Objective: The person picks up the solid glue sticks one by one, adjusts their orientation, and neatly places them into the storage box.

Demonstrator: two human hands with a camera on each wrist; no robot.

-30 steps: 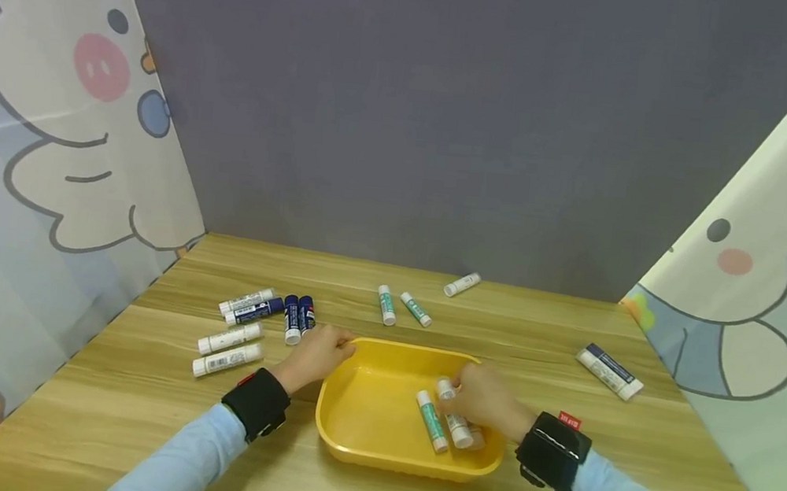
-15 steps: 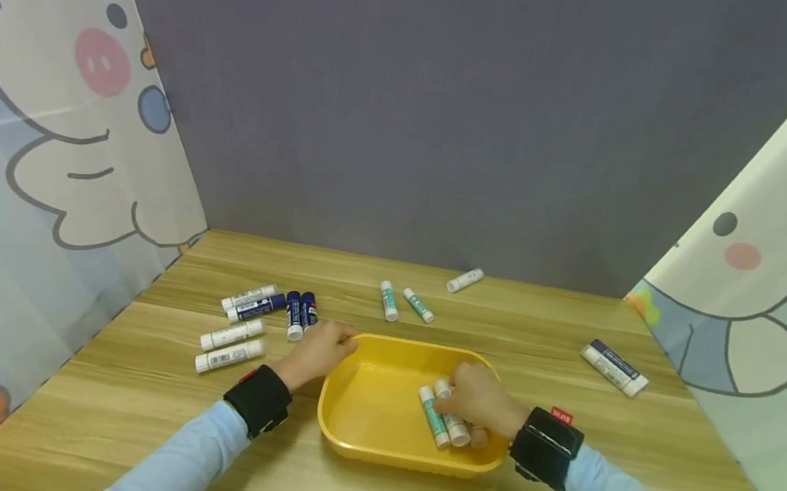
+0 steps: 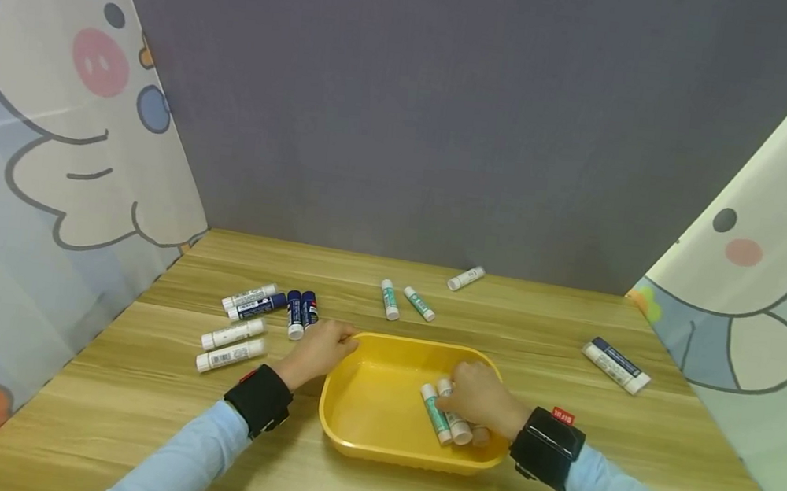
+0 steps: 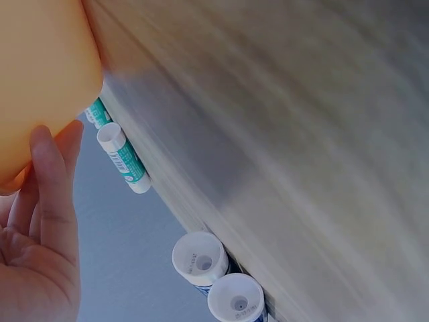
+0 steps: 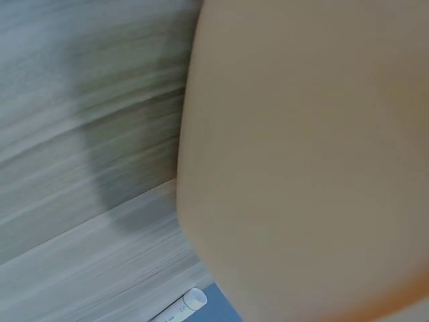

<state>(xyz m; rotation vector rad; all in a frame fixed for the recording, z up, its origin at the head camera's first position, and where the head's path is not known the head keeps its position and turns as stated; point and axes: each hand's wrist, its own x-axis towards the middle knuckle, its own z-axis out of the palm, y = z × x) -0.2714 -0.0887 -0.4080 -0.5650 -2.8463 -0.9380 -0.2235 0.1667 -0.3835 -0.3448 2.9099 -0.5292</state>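
Glue sticks (image 3: 446, 417) — three or so, white caps, teal labels, lying side by side in right half of yellow tray (image 3: 375, 433); tray flat on wooden counter (image 3: 540, 347), near front edge.

Right hand (image 3: 482, 396) — inside tray, fingers curled over far ends of the sticks; whether clamped on one or merely resting on them, cannot tell from head view. Right wrist view filled by tray wall, no help.

Left hand (image 3: 317, 353) — at tray's far-left corner, fingers (image 4: 57, 194) curled against rim and outer wall, steadying it.

Loose stock on counter: two teal-label sticks (image 3: 404, 302) just beyond tray; one white stick (image 3: 465, 278) near back wall; four blue and white sticks (image 3: 272, 305) left of tray, touching one another; two white barcode-labelled sticks (image 3: 231, 343) further left; one long blue-and-white stick (image 3: 615, 366) well apart at right.

Risks, as judged: round sticks prone to rolling toward tray centre if released carelessly; a lifted right hand could drag a neighbouring stick askew; left-hand pressure on rim could tip or slide the light tray — nearby blue sticks then liable to be knocked and roll.
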